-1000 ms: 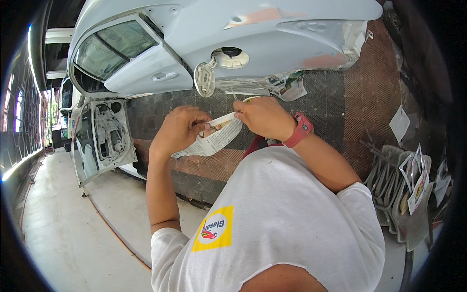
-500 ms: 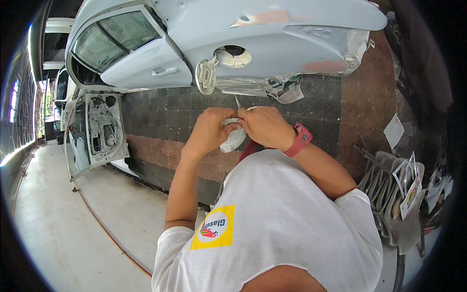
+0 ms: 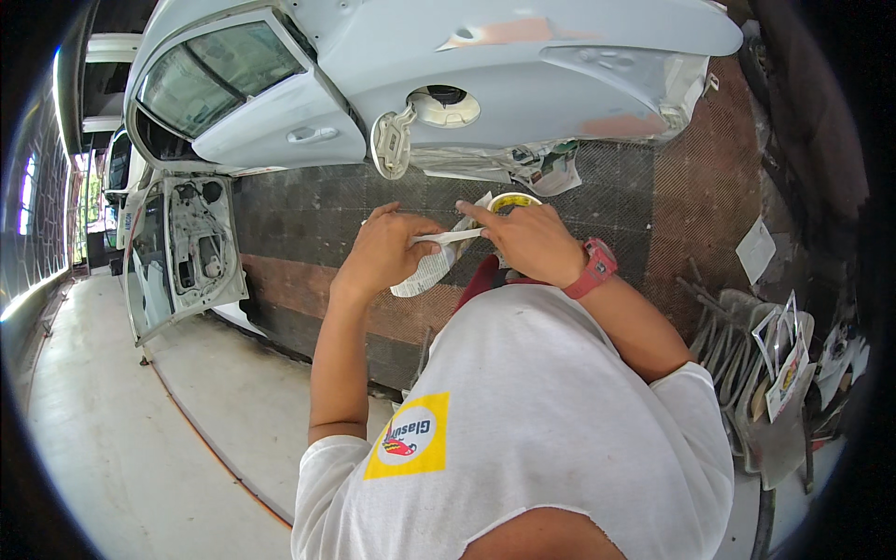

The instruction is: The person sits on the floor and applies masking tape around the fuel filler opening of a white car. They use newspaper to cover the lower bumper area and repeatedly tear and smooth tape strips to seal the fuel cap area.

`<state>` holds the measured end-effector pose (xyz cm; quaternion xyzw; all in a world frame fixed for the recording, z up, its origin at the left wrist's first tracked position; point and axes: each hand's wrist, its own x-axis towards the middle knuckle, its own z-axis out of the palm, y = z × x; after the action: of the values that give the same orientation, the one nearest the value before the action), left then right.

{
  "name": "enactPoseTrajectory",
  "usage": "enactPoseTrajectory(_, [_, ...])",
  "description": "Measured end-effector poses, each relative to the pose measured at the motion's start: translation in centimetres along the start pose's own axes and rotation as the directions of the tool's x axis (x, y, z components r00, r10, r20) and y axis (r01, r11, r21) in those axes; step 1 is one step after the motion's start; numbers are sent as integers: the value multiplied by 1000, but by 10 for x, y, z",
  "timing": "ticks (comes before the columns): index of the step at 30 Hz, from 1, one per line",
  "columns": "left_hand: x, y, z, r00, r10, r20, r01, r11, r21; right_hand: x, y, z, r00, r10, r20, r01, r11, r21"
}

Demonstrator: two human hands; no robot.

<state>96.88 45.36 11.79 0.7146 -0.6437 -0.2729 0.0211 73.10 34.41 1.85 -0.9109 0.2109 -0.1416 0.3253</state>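
Both my hands are raised in front of my body, a pale strip of tape (image 3: 450, 237) stretched between them. My left hand (image 3: 385, 248) is closed, pinching one end of the strip between thumb and fingers. A piece of printed newspaper (image 3: 425, 272) hangs beneath the strip, beside my left hand. My right hand (image 3: 537, 245) is closed on the other end, its index finger reaching forward. Behind its fingers shows a tape roll (image 3: 512, 201) with a white rim and a yellow inside; how the hand grips the roll is hidden.
Ahead stands a light grey car body (image 3: 523, 93) with its fuel flap (image 3: 391, 147) hanging out. A detached-looking door panel (image 3: 201, 247) is at the left. Metal frames and panels (image 3: 761, 392) lean at the right. An orange hose (image 3: 210, 453) crosses the pale floor.
My hands have moved apart, and the strip now shows between them. The tape roll and more of the newspaper have come into sight.
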Motion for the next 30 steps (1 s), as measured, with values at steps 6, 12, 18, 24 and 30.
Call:
enactPoseTrajectory(6, [8, 1, 0, 998, 0, 59, 0, 1000, -1, -1, 4, -5, 998, 53, 34, -56, 996, 72])
enactPoseTrajectory(12, [18, 4, 6, 991, -14, 132, 16, 1000, -9, -8, 14, -1, 995, 89, 43, -93, 991, 97])
enactPoseTrajectory(18, [28, 4, 23, 981, 36, 191, -14, 993, -113, -17, 41, 17, 984, 152, 90, -171, 947, 271])
enactPoseTrajectory(24, [30, 1, 47, 955, -41, 295, 121, 958, -258, -40, 71, 42, 946, 162, 279, -266, 883, 388])
enactPoseTrajectory(30, [13, -22, 79, 951, -54, 304, 158, 930, -331, -52, 64, 64, 941, 250, 226, -304, 920, 249])
